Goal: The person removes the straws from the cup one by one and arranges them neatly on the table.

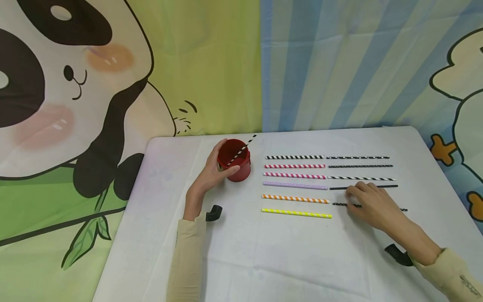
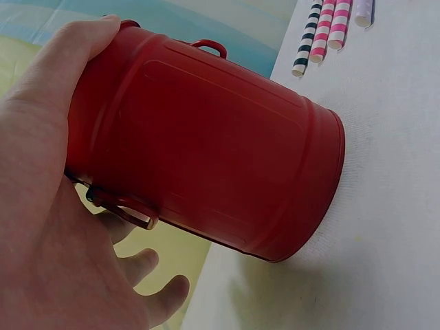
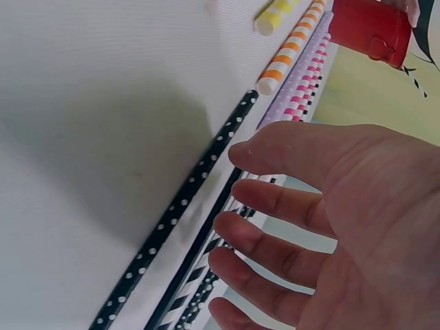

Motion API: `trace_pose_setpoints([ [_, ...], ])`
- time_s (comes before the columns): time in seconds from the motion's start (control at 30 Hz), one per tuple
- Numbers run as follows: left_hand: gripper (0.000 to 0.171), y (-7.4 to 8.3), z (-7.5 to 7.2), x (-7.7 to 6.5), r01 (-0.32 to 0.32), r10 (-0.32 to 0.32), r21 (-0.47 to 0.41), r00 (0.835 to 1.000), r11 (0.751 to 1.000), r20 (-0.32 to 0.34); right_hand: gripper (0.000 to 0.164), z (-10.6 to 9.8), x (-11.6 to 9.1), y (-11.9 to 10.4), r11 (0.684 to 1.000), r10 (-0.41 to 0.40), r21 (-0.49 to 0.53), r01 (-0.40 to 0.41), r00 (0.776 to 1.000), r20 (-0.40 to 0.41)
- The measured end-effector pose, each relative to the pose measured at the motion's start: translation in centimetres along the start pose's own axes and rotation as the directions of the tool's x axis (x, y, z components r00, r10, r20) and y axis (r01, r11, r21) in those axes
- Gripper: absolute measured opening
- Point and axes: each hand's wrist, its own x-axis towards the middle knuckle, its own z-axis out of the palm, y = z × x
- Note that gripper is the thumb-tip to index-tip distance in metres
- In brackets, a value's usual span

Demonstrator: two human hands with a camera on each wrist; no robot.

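Note:
My left hand (image 1: 212, 171) grips the red metal bucket (image 2: 206, 144) near its rim, thumb on one side and fingers on the other. A black-and-white striped paper straw (image 1: 241, 150) leans inside the bucket and sticks out over its rim. Over the right-hand column of straws hovers my right hand (image 1: 371, 203), its fingers spread slightly and nothing between them. Closest to its thumb in the right wrist view is a black straw with white dots (image 3: 175, 206). A plain black straw (image 1: 388, 186) passes just behind the fingers.
Left of the right hand lies a column of paper straws: yellow (image 1: 296, 213), orange-striped (image 1: 296, 199), purple dotted (image 1: 294, 185), pink-striped (image 1: 294, 175), red-striped (image 1: 294, 166) and black-striped (image 1: 294, 157). More black-and-white straws (image 1: 360, 166) lie behind the hand. Printed curtains stand behind the white table (image 1: 283, 260).

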Motion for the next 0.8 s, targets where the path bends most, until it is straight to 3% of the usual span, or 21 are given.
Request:
trace_pose_setpoints([
  [0.03,0.091,-0.5,0.0,0.2,-0.001,0.001,0.003,1.000,1.000,-0.004,0.020,-0.1,0.1,0.0,1.000,-0.007,0.002,0.007,1.000,-0.002],
  [0.27,0.091,-0.3,0.1,0.1,0.009,-0.009,-0.015,1.000,1.000,-0.002,0.025,-0.6,0.9,-0.5,0.999,-0.035,0.016,0.035,0.999,0.005],
  [0.6,0.090,2.7,-0.2,-0.7,0.008,-0.007,-0.048,0.999,0.999,0.034,0.023,-1.5,2.3,-1.5,0.999,-0.040,0.033,0.040,0.999,0.016],
  [0.8,0.089,2.7,-0.2,-0.8,0.013,-0.011,-0.056,0.999,0.998,0.034,0.025,-2.2,3.4,-2.1,0.998,-0.065,0.027,0.064,0.998,0.015],
])
